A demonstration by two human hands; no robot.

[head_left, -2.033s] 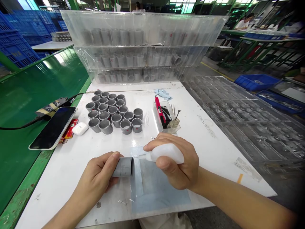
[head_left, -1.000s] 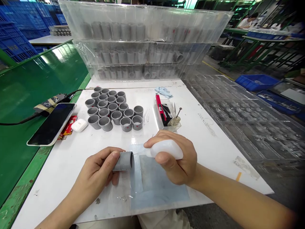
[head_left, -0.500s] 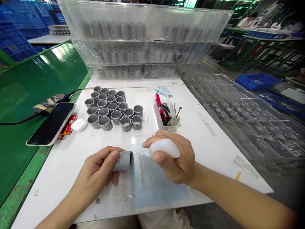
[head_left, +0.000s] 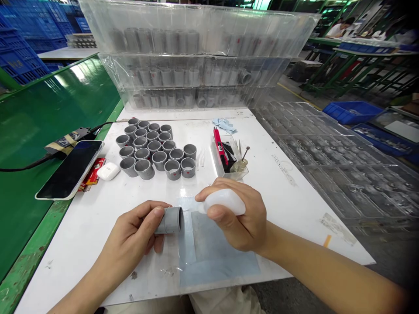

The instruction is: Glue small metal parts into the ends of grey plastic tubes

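Observation:
My left hand (head_left: 140, 229) is closed round a short grey pipe sleeve (head_left: 170, 220), held on its side with its open end facing right. To the right of it, my right hand (head_left: 240, 213) grips a white squeeze bottle (head_left: 225, 201), tilted with its narrow end toward the sleeve. Bottle and sleeve are apart. Beneath the right hand lies a pale blue sheet (head_left: 219, 270) on the white table (head_left: 284, 209). Several more grey pipe sleeves (head_left: 144, 169) stand upright in a cluster beyond my left hand.
A small clear box (head_left: 240, 175) holds a red cutter (head_left: 220, 146) and other tools. A phone (head_left: 70, 170) and white earbud case (head_left: 108, 171) lie at left. Stacked clear trays (head_left: 203, 72) of sleeves rise behind. Clear trays (head_left: 340, 152) lie at right; a person (head_left: 340, 29) sits far off.
My right hand and the bottle have shifted very slightly left. The left hand and its pipe sleeve stay where they were.

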